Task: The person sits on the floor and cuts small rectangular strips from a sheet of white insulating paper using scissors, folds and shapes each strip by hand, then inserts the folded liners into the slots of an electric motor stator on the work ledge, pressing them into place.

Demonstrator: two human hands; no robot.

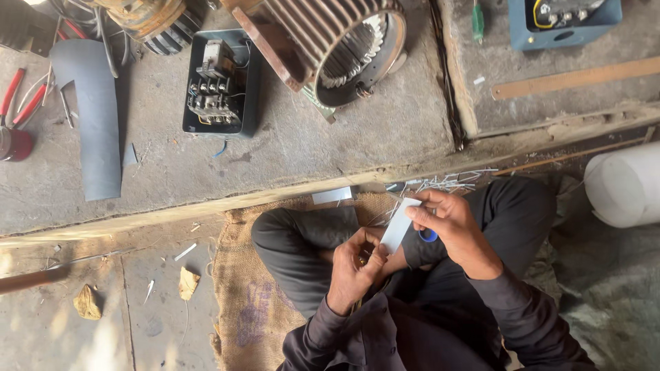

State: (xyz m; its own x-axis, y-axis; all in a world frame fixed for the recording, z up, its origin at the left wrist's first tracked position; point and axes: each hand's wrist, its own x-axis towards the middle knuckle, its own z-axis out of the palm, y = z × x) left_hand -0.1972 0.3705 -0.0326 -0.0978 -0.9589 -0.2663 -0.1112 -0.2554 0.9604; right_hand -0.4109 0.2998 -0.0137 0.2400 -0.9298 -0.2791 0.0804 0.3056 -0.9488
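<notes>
I sit cross-legged on a burlap mat (pixel 240 302). My right hand (pixel 454 230) pinches the top of a small white paper strip (pixel 399 227) and also holds blue-handled scissors (pixel 427 235), mostly hidden behind the fingers. My left hand (pixel 354 271) grips the strip's lower end just above my knee. A second white strip (pixel 332 196) lies on the mat's far edge. A pile of thin white offcuts (pixel 447 183) lies beyond my right hand.
On the concrete floor ahead stand a ribbed motor stator housing (pixel 344 48), an open black contactor box (pixel 220 86) and a curved grey sheet (pixel 96 117). Red-handled pliers (pixel 20 96) lie far left. A white plastic container (pixel 625 185) sits at right, a blue box (pixel 564 24) top right.
</notes>
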